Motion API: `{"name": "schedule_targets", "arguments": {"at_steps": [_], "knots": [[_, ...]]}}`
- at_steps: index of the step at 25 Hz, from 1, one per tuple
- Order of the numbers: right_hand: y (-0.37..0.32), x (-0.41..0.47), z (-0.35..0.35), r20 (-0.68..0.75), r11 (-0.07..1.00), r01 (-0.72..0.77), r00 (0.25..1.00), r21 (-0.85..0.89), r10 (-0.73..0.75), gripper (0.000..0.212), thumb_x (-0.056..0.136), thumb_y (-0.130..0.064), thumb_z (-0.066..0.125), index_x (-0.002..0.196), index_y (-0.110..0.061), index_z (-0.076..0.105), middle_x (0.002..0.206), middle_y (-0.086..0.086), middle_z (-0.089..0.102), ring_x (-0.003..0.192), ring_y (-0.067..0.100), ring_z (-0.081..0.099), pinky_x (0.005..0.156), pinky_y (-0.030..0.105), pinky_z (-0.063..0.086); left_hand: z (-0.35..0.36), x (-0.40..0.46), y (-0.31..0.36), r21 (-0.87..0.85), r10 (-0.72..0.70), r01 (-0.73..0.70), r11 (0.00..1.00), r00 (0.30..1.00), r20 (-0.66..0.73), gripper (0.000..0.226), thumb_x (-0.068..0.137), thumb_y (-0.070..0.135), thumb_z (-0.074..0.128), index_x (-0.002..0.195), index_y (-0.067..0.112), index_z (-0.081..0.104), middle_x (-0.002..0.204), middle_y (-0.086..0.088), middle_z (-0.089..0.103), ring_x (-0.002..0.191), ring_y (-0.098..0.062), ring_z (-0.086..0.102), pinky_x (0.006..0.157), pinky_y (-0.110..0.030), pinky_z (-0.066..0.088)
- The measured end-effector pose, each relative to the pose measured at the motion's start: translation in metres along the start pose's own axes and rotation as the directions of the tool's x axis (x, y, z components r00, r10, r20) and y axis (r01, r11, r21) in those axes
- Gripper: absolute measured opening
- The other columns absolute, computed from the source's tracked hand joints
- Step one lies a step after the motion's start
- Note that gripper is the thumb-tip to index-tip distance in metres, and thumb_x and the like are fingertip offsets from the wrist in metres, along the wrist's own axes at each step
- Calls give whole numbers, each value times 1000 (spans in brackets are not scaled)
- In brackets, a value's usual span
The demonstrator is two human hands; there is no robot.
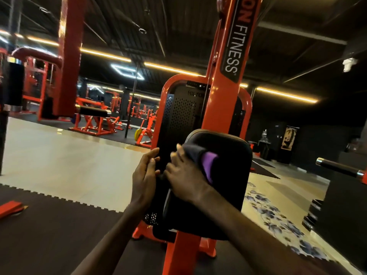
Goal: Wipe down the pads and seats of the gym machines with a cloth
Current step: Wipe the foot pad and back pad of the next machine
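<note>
A black padded backrest (pixel 228 175) stands upright on an orange machine (pixel 224 92) in the middle of the head view. My right hand (pixel 184 175) holds a dark cloth with a purple patch (pixel 204 161) and presses it against the pad's upper left part. My left hand (pixel 146 173) is at the pad's left edge, fingers straight and pointing up, touching the edge. The pad's lower left is hidden behind my right forearm.
Dark rubber mat (pixel 59 225) lies underfoot and pale flooring (pixel 69 155) to the left. More orange benches and racks (pixel 93 120) stand at the back left. A chrome-ended bar (pixel 341 167) and a black weight stack (pixel 313 213) are on the right.
</note>
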State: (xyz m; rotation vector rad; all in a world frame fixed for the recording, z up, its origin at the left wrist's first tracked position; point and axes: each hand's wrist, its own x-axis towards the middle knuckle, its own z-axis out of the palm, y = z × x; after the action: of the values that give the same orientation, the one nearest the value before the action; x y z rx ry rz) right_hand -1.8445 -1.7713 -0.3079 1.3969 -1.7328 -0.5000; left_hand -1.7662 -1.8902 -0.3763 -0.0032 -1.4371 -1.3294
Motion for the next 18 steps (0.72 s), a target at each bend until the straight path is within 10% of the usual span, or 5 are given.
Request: {"name": "schedule_targets", "arguments": {"at_steps": [9,18], "knots": [[-5,10,-17,70,959,-152,982,-237,173,41,98,-46,58,129,-23,71,131,2,69,148,38,38,121,72,-4,-72,-42,-15,181,-74,70,981,997,12,38,108,45,42,135,28,64,123,25,70,114,-6,71,92,-34,60],[-124,-98,98,459,855,289,886,-432,-67,36,97,-32,69,130,-18,73,152,10,59,154,58,15,107,89,-16,-46,-40,-7,269,-71,12,963,975,210,31,112,35,46,136,27,63,127,14,70,116,-2,67,91,-14,52]]}}
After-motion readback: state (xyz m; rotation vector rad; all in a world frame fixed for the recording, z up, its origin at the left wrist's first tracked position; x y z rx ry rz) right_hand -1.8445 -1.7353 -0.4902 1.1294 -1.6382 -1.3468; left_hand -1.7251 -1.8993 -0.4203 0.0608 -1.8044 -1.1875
